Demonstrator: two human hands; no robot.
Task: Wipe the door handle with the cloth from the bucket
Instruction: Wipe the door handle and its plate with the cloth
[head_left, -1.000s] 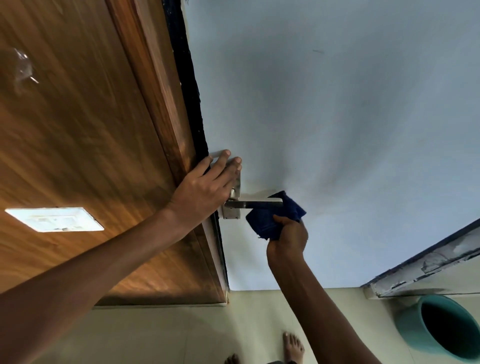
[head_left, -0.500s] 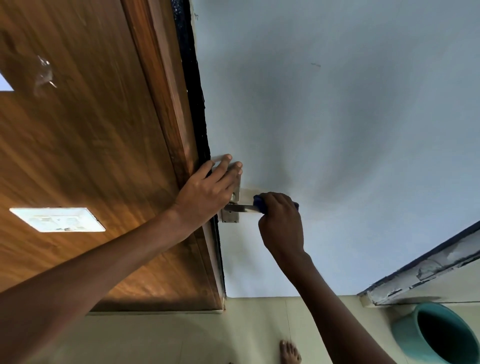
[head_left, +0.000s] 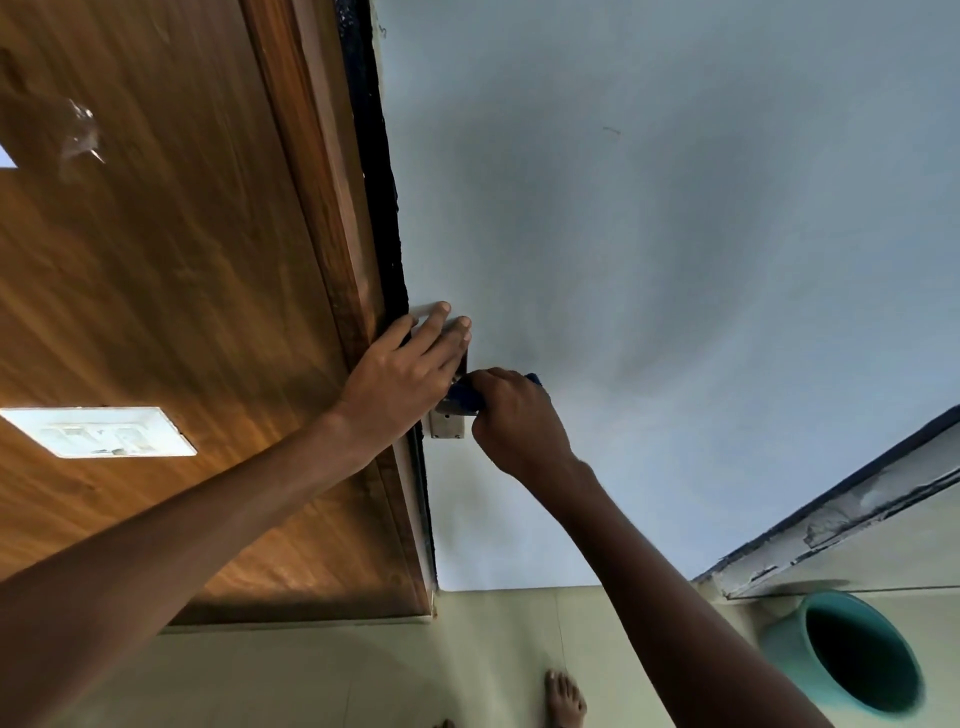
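My right hand (head_left: 517, 415) is closed around a dark blue cloth (head_left: 464, 399), wrapped over the metal lever of the door handle; the lever is hidden under it. Only the lower end of the handle's silver plate (head_left: 447, 426) shows beneath my fist. My left hand (head_left: 402, 379) grips the edge of the pale blue door (head_left: 649, 270) just above the handle, fingers spread over the edge. The teal bucket (head_left: 852, 660) stands on the floor at the lower right.
A brown wooden panel (head_left: 156, 260) with a white switch plate (head_left: 98, 431) fills the left. A chipped white frame (head_left: 841, 525) runs along the right, above the bucket. A bare foot (head_left: 563, 699) stands on the cream tiled floor (head_left: 467, 665).
My right hand slid the cloth leftward along the lever, from its free end to the base by the plate. The left hand has stayed on the door edge.
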